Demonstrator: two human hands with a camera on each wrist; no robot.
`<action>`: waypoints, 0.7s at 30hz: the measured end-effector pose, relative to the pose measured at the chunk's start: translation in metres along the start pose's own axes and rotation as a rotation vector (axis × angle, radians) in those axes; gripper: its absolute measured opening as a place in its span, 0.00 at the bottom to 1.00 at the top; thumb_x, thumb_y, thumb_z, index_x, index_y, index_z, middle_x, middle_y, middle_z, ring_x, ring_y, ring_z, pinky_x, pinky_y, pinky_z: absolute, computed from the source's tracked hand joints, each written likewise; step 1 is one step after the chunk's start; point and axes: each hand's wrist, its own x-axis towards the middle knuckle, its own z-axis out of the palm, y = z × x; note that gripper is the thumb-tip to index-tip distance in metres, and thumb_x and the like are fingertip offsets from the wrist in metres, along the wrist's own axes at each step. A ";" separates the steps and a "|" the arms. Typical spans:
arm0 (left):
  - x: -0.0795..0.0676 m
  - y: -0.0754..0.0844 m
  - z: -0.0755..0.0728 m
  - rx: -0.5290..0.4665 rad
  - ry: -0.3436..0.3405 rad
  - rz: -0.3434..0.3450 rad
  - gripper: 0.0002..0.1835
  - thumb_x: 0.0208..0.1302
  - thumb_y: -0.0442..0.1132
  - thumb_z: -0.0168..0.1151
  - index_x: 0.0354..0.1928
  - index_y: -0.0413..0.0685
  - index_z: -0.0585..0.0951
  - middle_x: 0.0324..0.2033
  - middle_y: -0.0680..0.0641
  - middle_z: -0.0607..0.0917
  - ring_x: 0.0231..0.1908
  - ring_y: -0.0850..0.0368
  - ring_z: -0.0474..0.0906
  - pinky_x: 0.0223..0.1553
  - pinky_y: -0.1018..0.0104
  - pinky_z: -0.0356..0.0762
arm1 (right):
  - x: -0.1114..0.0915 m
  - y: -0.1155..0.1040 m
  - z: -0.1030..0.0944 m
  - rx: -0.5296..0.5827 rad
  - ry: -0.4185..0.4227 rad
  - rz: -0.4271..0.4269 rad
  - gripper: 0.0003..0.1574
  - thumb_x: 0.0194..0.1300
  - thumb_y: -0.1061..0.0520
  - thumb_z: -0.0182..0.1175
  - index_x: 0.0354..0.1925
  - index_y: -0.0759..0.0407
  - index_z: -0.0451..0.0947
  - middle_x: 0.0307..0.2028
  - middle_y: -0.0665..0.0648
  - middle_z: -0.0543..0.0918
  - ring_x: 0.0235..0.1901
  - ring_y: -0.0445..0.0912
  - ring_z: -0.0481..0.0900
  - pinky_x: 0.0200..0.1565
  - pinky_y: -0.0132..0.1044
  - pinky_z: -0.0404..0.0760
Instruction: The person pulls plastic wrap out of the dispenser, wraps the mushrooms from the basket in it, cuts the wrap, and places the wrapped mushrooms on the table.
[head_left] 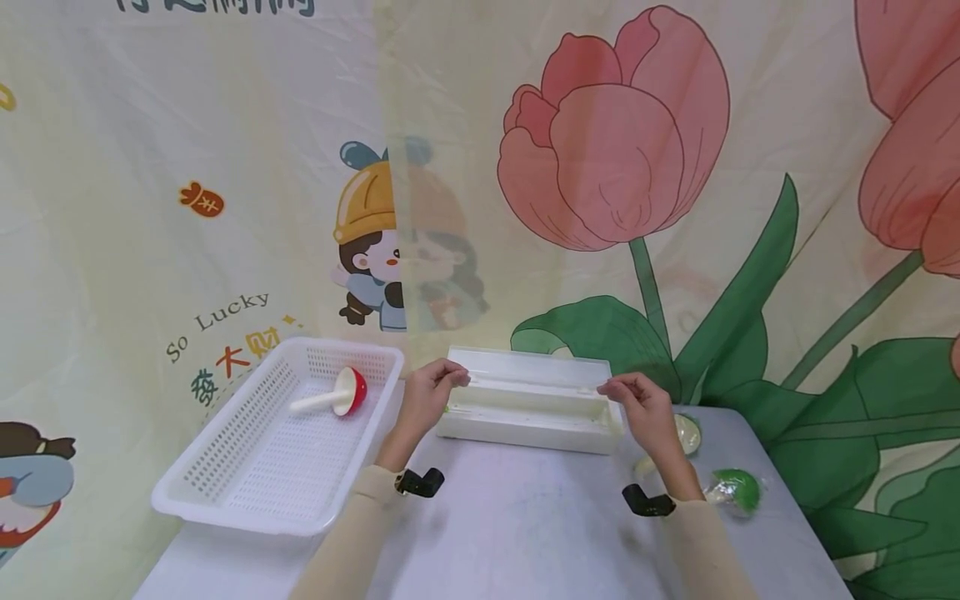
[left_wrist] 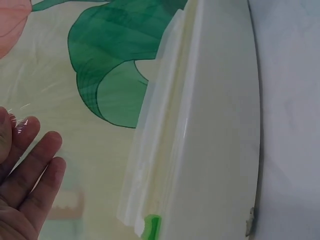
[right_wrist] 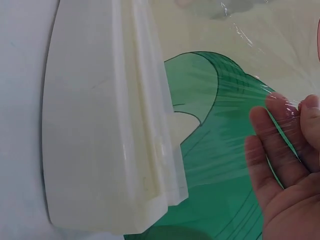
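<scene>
A long white cling film box [head_left: 525, 433] stands on the table with its lid tipped up at the back. Clear cling film [right_wrist: 235, 160] stretches above it, creased and shiny in the right wrist view. My left hand [head_left: 426, 400] pinches the film between thumb and forefinger near the box's left end. At the opposite end my right hand [head_left: 647, 408] pinches it likewise, its other fingers spread behind the sheet. A green piece [left_wrist: 151, 227] shows at one end of the box in the left wrist view.
A white perforated basket [head_left: 247, 500] at left holds a white-handled thing with a red round head [head_left: 352, 392]. To the right lie a green round-headed thing in clear wrapping [head_left: 738, 490] and a pale round one [head_left: 687, 433], partly behind my right hand. A printed curtain [head_left: 450, 83] hangs behind.
</scene>
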 end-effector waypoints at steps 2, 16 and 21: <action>0.002 0.004 -0.001 -0.011 0.004 0.000 0.04 0.68 0.33 0.66 0.36 0.39 0.86 0.31 0.41 0.91 0.34 0.46 0.90 0.41 0.58 0.87 | 0.002 0.002 0.000 0.012 0.012 -0.003 0.10 0.76 0.67 0.55 0.45 0.76 0.78 0.40 0.72 0.88 0.41 0.39 0.88 0.46 0.24 0.83; 0.018 0.040 -0.014 -0.072 0.059 0.025 0.08 0.68 0.38 0.67 0.40 0.39 0.88 0.33 0.41 0.91 0.34 0.47 0.90 0.43 0.69 0.86 | 0.021 -0.005 -0.010 0.155 0.111 -0.184 0.09 0.76 0.68 0.54 0.44 0.74 0.80 0.39 0.74 0.86 0.40 0.34 0.88 0.47 0.26 0.84; 0.018 0.049 -0.017 -0.088 0.055 0.030 0.08 0.69 0.39 0.67 0.41 0.41 0.88 0.33 0.41 0.91 0.34 0.47 0.90 0.43 0.71 0.85 | 0.021 -0.012 -0.014 0.165 0.125 -0.224 0.09 0.74 0.71 0.54 0.44 0.76 0.80 0.38 0.72 0.86 0.40 0.34 0.88 0.46 0.27 0.85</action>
